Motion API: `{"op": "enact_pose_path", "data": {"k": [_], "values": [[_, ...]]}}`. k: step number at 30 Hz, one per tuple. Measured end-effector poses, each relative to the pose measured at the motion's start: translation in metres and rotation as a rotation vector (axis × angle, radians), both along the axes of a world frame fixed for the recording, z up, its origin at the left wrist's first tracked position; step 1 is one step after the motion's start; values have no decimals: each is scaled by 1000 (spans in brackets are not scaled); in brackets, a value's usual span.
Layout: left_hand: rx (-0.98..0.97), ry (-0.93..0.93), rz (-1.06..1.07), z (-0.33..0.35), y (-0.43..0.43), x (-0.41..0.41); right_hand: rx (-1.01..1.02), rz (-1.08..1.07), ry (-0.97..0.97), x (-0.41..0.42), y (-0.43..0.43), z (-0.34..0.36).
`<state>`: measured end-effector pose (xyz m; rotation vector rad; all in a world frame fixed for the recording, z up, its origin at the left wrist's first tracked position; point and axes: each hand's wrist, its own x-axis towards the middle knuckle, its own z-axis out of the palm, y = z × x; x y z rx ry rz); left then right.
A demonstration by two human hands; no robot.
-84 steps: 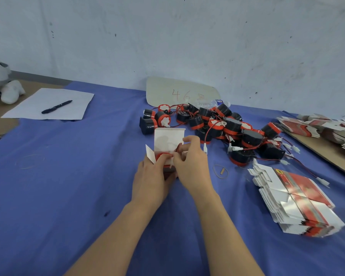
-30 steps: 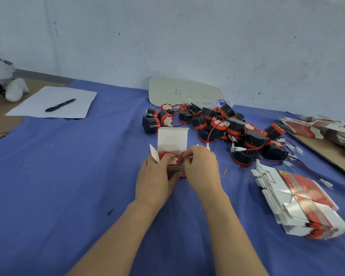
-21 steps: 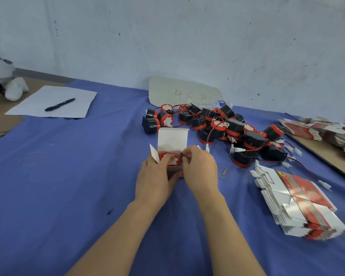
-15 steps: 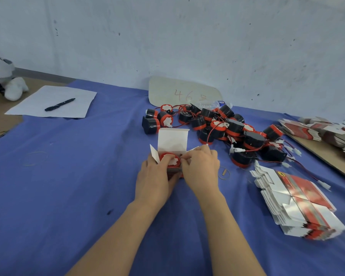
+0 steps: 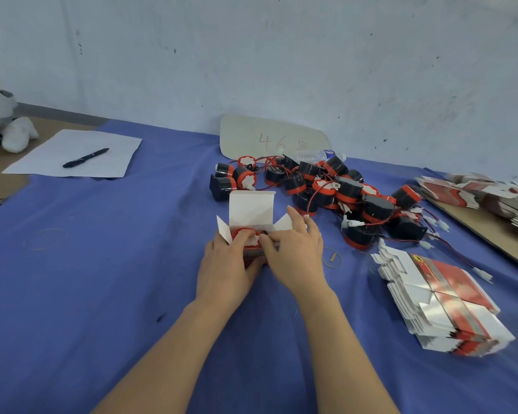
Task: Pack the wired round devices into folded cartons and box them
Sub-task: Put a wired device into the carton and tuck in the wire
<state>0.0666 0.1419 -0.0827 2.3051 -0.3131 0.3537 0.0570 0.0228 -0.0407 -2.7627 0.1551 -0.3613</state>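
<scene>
One device point(image 5: 245, 235) sits in the unclosed carton point(image 5: 251, 209), left hand point(image 5: 225, 264) gripping it, right hand point(image 5: 296, 253) pressing its flap point(image 5: 282, 225) with straight fingers point(image 5: 294, 217); the pile point(image 5: 326, 189) behind the carton waits.

Scuffed pale wall point(image 5: 281, 55) at back; blue cloth point(image 5: 102, 294) over brown table point(image 5: 0, 186), prob. wood or board

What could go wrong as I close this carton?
1. The device fills the carton's mouth and its wire is hidden under the thumbs. If the wire is not tucked in, the lid could pinch it.
2. The left side flap splays outward, so closing the lid first may crease it.
3. The wires in the pile look tangled, so pulling out the next device may drag others along.
</scene>
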Motion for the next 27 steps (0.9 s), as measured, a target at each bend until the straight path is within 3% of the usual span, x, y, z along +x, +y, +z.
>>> {"op": "enact_pose_path", "data": {"k": [7, 18, 27], "values": [[-152, 43, -45, 0, 3, 2, 12, -13, 22, -1, -2, -1], [-239, -14, 70, 2, 5, 2, 120, 12, 80, 0, 0, -6], [-260, -40, -27, 0, 6, 4, 78, -18, 128, 3, 1, -9]]}}
